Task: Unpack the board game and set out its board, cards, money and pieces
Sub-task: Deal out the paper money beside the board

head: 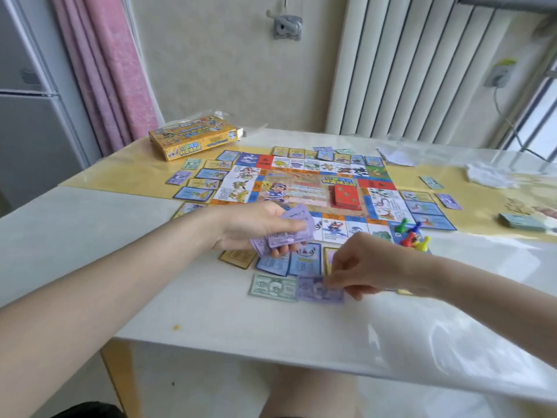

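The left hand (256,227) reaches in from the left over the near edge of the board (310,191), its thumb and curled fingers gripping a fanned bundle of purple notes (289,233). The right hand (364,267) comes from the right with knuckles up and pinches the right end of a single purple note (319,289), which lies flat on the table (180,297) beside a green note (272,287). This hand hides part of the yellow card (329,257) behind it, and the print on notes and cards is too blurred to read
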The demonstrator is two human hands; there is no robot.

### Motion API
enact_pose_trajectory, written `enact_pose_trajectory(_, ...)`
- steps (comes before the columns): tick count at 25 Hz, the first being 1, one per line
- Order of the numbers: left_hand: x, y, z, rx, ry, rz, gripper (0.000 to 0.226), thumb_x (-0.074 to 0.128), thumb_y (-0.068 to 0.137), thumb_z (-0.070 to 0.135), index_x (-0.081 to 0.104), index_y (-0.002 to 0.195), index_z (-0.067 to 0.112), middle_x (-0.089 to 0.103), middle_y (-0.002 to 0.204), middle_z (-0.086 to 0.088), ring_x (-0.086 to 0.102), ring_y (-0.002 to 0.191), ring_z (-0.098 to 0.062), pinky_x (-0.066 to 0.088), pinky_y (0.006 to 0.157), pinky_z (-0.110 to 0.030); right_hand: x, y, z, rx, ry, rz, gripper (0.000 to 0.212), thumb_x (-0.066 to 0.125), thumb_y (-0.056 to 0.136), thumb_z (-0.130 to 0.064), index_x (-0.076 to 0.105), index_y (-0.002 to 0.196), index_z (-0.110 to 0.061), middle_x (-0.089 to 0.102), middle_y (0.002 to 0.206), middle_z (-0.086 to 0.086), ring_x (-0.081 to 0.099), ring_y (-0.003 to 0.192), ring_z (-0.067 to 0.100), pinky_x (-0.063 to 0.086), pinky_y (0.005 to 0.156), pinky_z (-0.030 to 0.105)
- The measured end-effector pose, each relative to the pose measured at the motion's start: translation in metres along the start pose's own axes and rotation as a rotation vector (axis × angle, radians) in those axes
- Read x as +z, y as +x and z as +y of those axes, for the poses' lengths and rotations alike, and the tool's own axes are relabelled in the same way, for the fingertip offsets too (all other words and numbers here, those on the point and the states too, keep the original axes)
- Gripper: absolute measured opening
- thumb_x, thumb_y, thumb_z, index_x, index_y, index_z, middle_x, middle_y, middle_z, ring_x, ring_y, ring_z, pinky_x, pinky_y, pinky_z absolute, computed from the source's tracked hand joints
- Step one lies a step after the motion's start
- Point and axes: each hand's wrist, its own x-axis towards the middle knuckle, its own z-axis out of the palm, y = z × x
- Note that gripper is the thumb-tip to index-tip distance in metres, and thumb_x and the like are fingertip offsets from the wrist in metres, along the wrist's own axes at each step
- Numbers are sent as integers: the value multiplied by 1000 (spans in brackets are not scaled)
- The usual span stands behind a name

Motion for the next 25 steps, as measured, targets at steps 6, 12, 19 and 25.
enact_pose_trajectory(6, 12, 6, 12, 1, -121, 40, 20, 42, 98, 14, 59, 91, 7, 65, 74, -5, 62, 55, -8, 52, 52, -18, -2, -9, 4, -81, -343, 230, 36, 70, 76, -41, 46, 56, -22, 48, 55, -8, 41, 48, 4, 30, 45, 16)
enact_pose_trajectory(12, 39, 44, 49, 142, -137, 5, 13, 50, 93, 6, 62, 87, 8, 68, 63, -1, 66, 55, -8, 53, 51, -18, -62, -15, 28, -107, 293, 505, 25, 66, 84, -24, 62, 73, -2, 63, 62, 9, 52, 46, 17, 38, 40, 20)
enact_pose_trajectory(19, 82, 118, 96, 228, -90, 34, 10, 59, 87, 1, 61, 81, 8, 67, 55, 2, 63, 48, -8, 51, 46, -19, -104, -14, 96, 1, 673, 566, 13, 67, 82, -9, 64, 82, 4, 58, 62, 7, 52, 51, 10, 40, 44, 16)
enact_pose_trajectory(25, 133, 171, 142, 175, 64, -304, 17, 45, 97, 11, 56, 84, 13, 60, 73, -3, 52, 55, -8, 46, 48, -18, -146, -36, 149, 48, 457, 861, 14, 70, 78, -4, 60, 87, -6, 57, 72, 8, 51, 47, 15, 36, 40, 17)
